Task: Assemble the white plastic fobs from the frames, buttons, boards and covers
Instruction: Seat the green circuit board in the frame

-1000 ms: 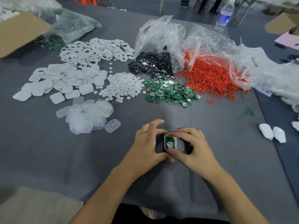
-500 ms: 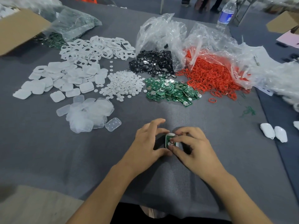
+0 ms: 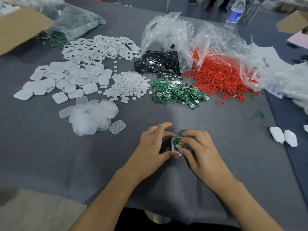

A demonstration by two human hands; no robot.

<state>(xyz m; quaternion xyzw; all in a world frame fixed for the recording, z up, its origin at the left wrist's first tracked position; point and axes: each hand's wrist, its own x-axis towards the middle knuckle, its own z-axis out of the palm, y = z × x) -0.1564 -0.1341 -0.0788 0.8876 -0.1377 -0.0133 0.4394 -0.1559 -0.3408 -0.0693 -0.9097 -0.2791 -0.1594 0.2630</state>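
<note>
Now: Fob Held Between Both Hands

Head view: the fob (image 3: 174, 144) (white shell, green inside showing) lies on the grey table (image 3: 50, 155), toward the near edge. The left hand (image 3: 153, 147) grips its left side, thumb at the near corner and fingers curled over the far edge. The right hand (image 3: 200, 152) pinches its right side, index fingertip and thumb pressed on the green inside. Behind lie separate piles: frames (image 3: 100, 49), covers (image 3: 66, 80), buttons (image 3: 128, 86), boards (image 3: 178, 93) and red rings (image 3: 220, 75).

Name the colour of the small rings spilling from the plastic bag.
The rings are red; the head view shows it best.
</note>
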